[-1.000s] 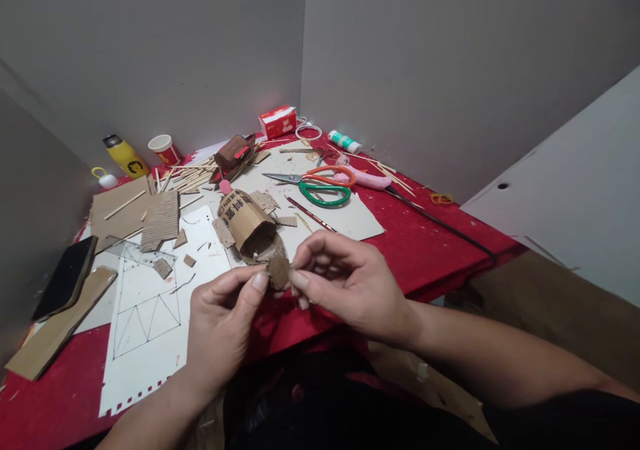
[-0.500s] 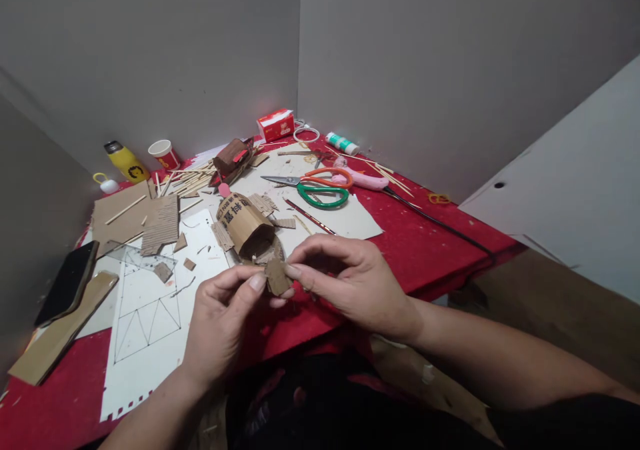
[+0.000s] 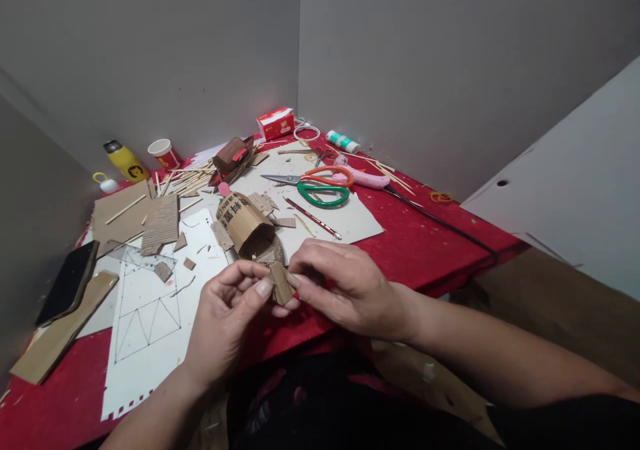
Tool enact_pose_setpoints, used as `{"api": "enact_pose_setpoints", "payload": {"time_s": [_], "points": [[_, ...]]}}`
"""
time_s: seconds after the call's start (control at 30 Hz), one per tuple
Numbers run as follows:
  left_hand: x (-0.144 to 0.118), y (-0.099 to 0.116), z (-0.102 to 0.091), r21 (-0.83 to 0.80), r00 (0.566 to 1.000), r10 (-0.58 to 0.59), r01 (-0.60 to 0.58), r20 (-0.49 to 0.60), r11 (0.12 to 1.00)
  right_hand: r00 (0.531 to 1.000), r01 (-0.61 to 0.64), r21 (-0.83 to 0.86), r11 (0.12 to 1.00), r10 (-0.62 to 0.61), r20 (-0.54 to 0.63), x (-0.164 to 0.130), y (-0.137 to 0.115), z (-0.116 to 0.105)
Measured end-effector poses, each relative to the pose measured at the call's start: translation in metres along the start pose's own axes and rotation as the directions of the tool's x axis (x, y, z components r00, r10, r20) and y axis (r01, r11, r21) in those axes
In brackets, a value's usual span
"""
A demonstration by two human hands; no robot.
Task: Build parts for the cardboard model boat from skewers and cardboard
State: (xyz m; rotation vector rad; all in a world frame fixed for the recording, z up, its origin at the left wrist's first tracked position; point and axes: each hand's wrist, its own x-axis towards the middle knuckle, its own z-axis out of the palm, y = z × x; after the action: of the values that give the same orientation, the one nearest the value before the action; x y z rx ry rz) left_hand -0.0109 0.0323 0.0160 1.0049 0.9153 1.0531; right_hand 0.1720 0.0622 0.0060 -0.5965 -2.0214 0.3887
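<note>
Between my two hands is a small piece of brown cardboard, bent along its length. My left hand pinches its left side with thumb and fingers. On the other side, the thumb and fingers of my right hand grip its right edge. Just beyond the piece lies a curved cardboard model with dark printed characters on its rounded cover, open at the near end. A pencil and scissors with one orange and one green handle lie past my right hand.
On the red table lie a pink glue gun with a black cord, a drawn-on paper, a clear set square, a phone and a cardboard strip. Behind stand a yellow bottle, a paper cup and a brown boat model.
The small cardboard piece has gone from nearly flat to folded lengthwise between my fingers. Both hands have shifted slightly; the things on the table stay put.
</note>
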Motion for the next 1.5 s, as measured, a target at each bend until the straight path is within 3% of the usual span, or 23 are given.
{"api": "enact_pose_setpoints", "payload": {"time_s": [0.1,0.23,0.43,0.6,0.7,0.77,0.83,0.9,0.97,1.03,1.1,1.2,1.3,1.5], "points": [[0.0,0.0,0.0,-0.011,0.999,0.001,0.0,0.036,1.0,1.0,0.008,0.013,1.0,-0.009,0.022,0.0,0.0,-0.002],[-0.002,0.002,0.002,0.059,1.0,-0.008,0.009,-0.023,0.998,0.999,-0.033,0.055,0.998,0.031,0.044,0.0,-0.001,-0.003],[0.0,0.002,0.009,0.259,0.991,0.08,-0.051,-0.103,0.965,0.964,0.252,-0.179,0.951,-0.229,0.137,-0.002,0.004,0.0],[0.0,-0.006,0.011,0.384,0.958,0.215,-0.128,-0.192,0.915,0.942,0.334,-0.29,0.897,-0.303,0.148,-0.001,0.008,0.003],[0.0,-0.01,0.007,0.368,0.948,0.252,-0.168,-0.194,0.915,0.969,0.24,-0.186,0.953,-0.225,0.1,-0.002,0.006,0.003],[0.001,-0.01,0.003,0.301,0.948,0.255,-0.191,-0.191,0.934,0.997,0.071,-0.035,0.997,-0.071,0.005,-0.003,0.0,0.001],[0.002,-0.01,-0.001,0.213,0.943,0.263,-0.22,-0.202,0.952,0.985,-0.144,0.158,0.977,0.157,-0.077,-0.004,-0.007,-0.001],[0.003,-0.009,-0.002,0.179,0.932,0.294,-0.259,-0.213,0.949,0.912,-0.378,0.402,0.834,0.41,0.008,-0.005,-0.014,0.0],[0.003,-0.009,-0.001,0.217,0.917,0.347,-0.304,-0.199,0.928,0.785,-0.588,0.606,0.535,0.558,0.269,-0.006,-0.019,0.003],[0.002,-0.01,0.0,0.277,0.899,0.404,-0.35,-0.169,0.895,0.681,-0.683,0.689,0.244,0.555,0.478,-0.006,-0.021,0.008],[0.001,-0.012,0.0,0.329,0.876,0.463,-0.401,-0.136,0.855,0.653,-0.667,0.742,0.073,0.536,0.535,-0.005,-0.021,0.015],[-0.001,-0.015,-0.002,0.413,0.832,0.548,-0.47,-0.088,0.78,0.659,-0.576,0.814,-0.071,0.548,0.514,-0.003,-0.02,0.023],[-0.002,-0.017,-0.006,0.492,0.798,0.6,-0.501,-0.056,0.712,0.648,-0.513,0.844,-0.159,0.573,0.502,0.0,-0.02,0.026],[-0.003,-0.019,-0.008,0.582,0.735,0.678,-0.556,0.01,0.594,0.628,-0.478,0.851,-0.219,0.592,0.505,0.004,-0.021,0.023]]}}
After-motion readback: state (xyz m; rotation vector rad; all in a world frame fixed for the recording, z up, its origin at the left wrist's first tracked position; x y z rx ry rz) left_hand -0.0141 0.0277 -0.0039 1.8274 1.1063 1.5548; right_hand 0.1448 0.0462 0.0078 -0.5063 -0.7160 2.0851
